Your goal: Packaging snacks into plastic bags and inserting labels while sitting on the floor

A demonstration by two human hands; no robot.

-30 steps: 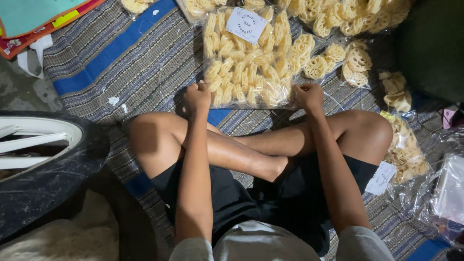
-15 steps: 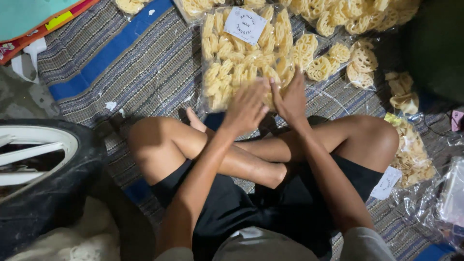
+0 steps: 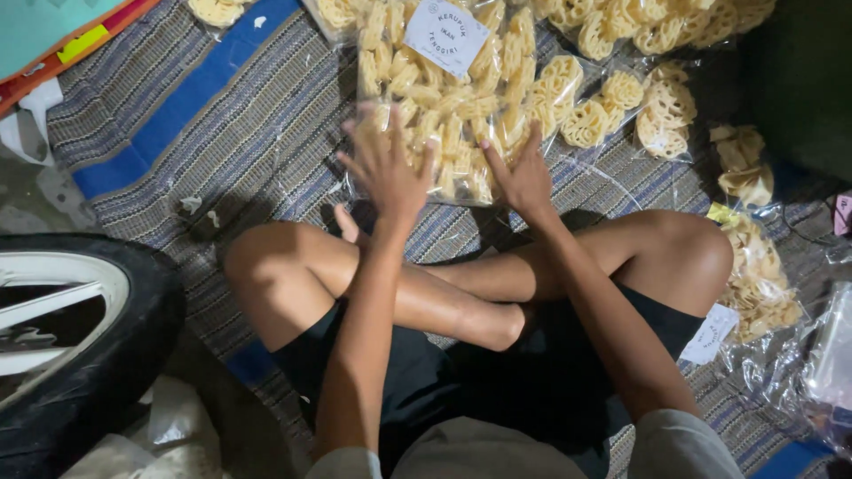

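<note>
A woven striped mat in grey and white with broad blue bands (image 3: 204, 133) covers the floor. At the left edge, a black rubber tyre on a white spoked wheel (image 3: 84, 328) rests on it, with crumpled white plastic sheeting (image 3: 173, 430) just below. In the top left corner lies a flat teal board with a red and yellow edge (image 3: 62, 27). Along the top right, several clear plastic bags of round yellow lattice crackers (image 3: 652, 102) lie side by side. Further right, a smaller clear packet of pale crackers (image 3: 759, 275) sits beside a white paper label (image 3: 713, 334), and loose clear plastic wrapping (image 3: 812, 368) bunches at the right edge.
</note>
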